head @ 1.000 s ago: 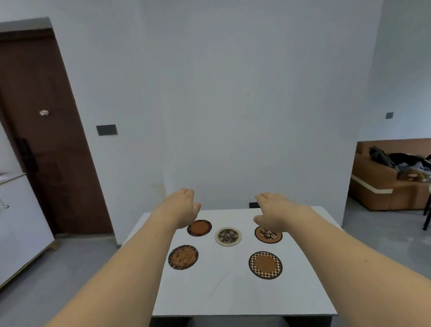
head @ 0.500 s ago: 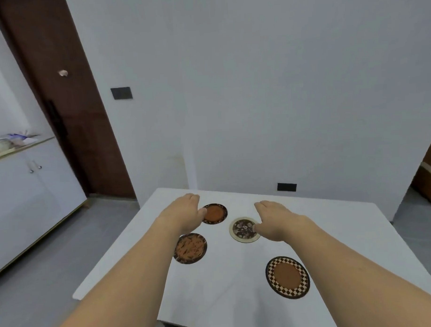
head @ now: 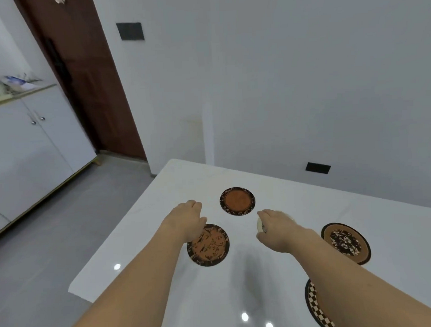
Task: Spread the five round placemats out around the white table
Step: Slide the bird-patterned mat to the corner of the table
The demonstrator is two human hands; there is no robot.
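Note:
Five round placemats lie on the white table (head: 275, 283). An orange mat with a dark rim (head: 237, 201) sits farthest back, between my hands. My left hand (head: 187, 220) curls down over the upper-left rim of a brown branch-pattern mat (head: 210, 248); its fingertips are hidden. My right hand (head: 275, 228) covers a cream-rimmed mat (head: 260, 226), of which only a sliver shows at the fingers. A tan-rimmed floral mat (head: 345, 242) lies to the right. My right forearm hides part of a checkered mat (head: 313, 304).
The table's back edge stands close to a white wall with a black socket (head: 317, 167). On the left, grey floor (head: 53, 242) runs to a white cabinet (head: 38, 145) and a brown door (head: 84, 82). The table's left edge (head: 119, 237) is near my left arm.
The view has come closer and swung left. Both hands have dropped lower, the left onto the branch-pattern mat's rim, the right over the cream-rimmed mat. The floral mat is uncovered.

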